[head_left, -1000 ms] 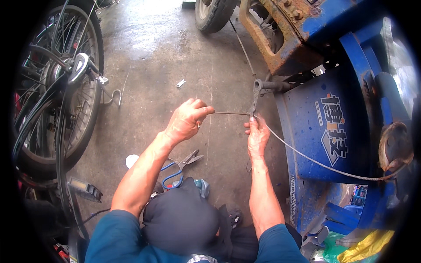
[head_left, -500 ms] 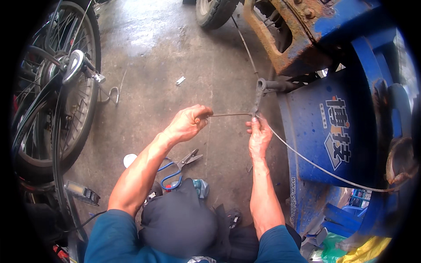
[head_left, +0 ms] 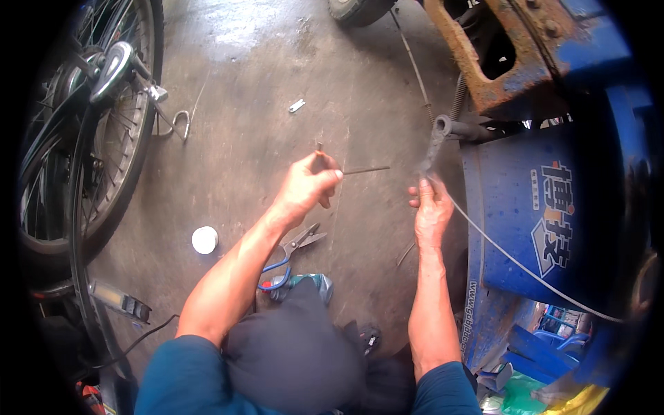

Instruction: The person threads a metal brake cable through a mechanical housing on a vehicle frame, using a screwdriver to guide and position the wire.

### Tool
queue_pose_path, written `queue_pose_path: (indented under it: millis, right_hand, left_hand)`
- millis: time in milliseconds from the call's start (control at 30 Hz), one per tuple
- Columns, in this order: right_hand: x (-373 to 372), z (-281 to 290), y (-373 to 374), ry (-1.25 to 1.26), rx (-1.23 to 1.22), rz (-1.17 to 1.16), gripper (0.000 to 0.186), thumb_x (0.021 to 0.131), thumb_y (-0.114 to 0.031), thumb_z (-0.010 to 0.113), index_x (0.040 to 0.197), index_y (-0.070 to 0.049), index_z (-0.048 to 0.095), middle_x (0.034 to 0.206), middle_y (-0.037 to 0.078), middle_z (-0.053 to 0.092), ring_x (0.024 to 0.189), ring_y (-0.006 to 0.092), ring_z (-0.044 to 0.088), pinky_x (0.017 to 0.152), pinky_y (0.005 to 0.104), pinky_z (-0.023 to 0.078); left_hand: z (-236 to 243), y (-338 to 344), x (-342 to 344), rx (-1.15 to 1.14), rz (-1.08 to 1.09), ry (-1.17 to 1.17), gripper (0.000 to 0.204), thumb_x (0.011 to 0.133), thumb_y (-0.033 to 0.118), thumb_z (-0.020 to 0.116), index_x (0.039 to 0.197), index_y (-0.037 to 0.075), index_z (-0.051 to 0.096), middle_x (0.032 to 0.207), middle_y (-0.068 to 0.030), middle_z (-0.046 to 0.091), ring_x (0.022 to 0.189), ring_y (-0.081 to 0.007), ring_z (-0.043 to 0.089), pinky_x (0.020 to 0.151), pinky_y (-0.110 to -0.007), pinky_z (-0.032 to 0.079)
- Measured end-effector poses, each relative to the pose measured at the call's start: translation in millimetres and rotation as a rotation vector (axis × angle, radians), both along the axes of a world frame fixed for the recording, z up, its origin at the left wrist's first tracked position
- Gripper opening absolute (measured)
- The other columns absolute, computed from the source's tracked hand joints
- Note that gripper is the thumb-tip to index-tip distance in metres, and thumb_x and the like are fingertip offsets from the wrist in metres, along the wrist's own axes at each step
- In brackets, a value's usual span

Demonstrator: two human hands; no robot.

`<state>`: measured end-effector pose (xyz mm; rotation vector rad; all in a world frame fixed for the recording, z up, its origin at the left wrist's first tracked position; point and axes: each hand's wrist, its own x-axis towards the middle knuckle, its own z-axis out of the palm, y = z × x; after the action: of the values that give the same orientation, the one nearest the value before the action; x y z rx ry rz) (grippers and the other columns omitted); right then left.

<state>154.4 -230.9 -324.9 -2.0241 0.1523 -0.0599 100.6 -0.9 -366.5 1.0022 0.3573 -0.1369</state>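
Observation:
My left hand [head_left: 310, 183] is closed on a thin metal rod [head_left: 366, 168] that sticks out to the right, its end apart from the grey lever fitting [head_left: 438, 142]. My right hand [head_left: 432, 211] is closed around the lower end of that fitting, where a thin steel cable [head_left: 505, 253] runs off down to the lower right along the blue panel [head_left: 505, 207]; the exact grip point is blurred. On the floor below my left hand lie blue-handled scissors [head_left: 308, 241], partly behind my forearm, and a white round lid [head_left: 205, 239].
A bicycle wheel [head_left: 142, 138] with frame and pedal stands at left. A rusty blue vehicle frame [head_left: 512, 83] and tyre [head_left: 360, 10] are at upper right. A small pale piece [head_left: 297, 105] and a hook [head_left: 183, 124] lie on the floor. Green and yellow plastic [head_left: 526, 394] lies at lower right.
My left hand has turned and pulled the rod away from the fitting, leaving a gap. The view has shifted, so the fitting and right hand appear farther right.

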Motion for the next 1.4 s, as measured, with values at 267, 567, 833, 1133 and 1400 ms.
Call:
queue_pose_path:
  millis: [267,567,833,1133,1400]
  right_hand:
    - [1.3,9.0,1.9,0.041,-0.073,0.029,0.040,0.094,-0.022,0.057,0.121,0.006,0.056,0.101,0.010,0.065,0.080,0.0154,0.064,0.060,0.0254,0.052]
    - [3.0,13.0,3.9,0.079,-0.072,-0.024,0.039,0.093,-0.022,0.060,0.119,0.007,0.056,0.098,0.011,0.066,0.079,0.0169,0.065,0.058,0.0254,0.052]
    - [5.2,15.1,-0.5,0.093,-0.117,-0.010,0.036,0.092,-0.024,0.062,0.116,0.003,0.060,0.092,0.010,0.067,0.080,0.0178,0.066,0.063,0.0297,0.054]
    - [4.9,10.1,-2.1,0.038,-0.092,0.006,0.031,0.094,-0.018,0.059,0.114,0.006,0.060,0.097,0.011,0.066,0.082,0.0188,0.067,0.065,0.0276,0.054]
    - [7.7,6.1,-9.6,0.010,-0.200,0.116,0.028,0.094,-0.017,0.059,0.110,0.005,0.062,0.095,0.010,0.067,0.083,0.0182,0.066,0.072,0.0289,0.053]
  left_hand:
    - [8.1,-15.9,15.1,0.286,-0.349,-0.149,0.034,0.086,0.018,0.067,0.113,-0.001,0.060,0.098,-0.0059,0.062,0.083,-0.0116,0.057,0.071,-0.029,0.048]
    - [2.8,-54.0,41.8,0.142,-0.332,-0.212,0.032,0.091,0.023,0.062,0.117,0.005,0.061,0.082,-0.0010,0.061,0.078,-0.0099,0.056,0.072,-0.028,0.047]
    - [-9.8,-65.3,40.0,0.022,-0.329,-0.242,0.032,0.092,0.025,0.062,0.118,0.006,0.061,0.086,-0.0020,0.062,0.079,-0.0100,0.056,0.075,-0.028,0.048]
    - [-20.7,-55.5,59.5,0.526,-0.318,-0.511,0.017,0.087,0.014,0.064,0.102,0.007,0.061,0.087,-0.0046,0.063,0.087,-0.0191,0.060,0.077,-0.034,0.047]
    - [-19.2,-42.0,90.4,1.208,-0.120,-1.129,0.014,0.071,0.007,0.064,0.081,0.006,0.056,0.080,-0.0081,0.055,0.083,-0.0273,0.056,0.078,-0.039,0.048]
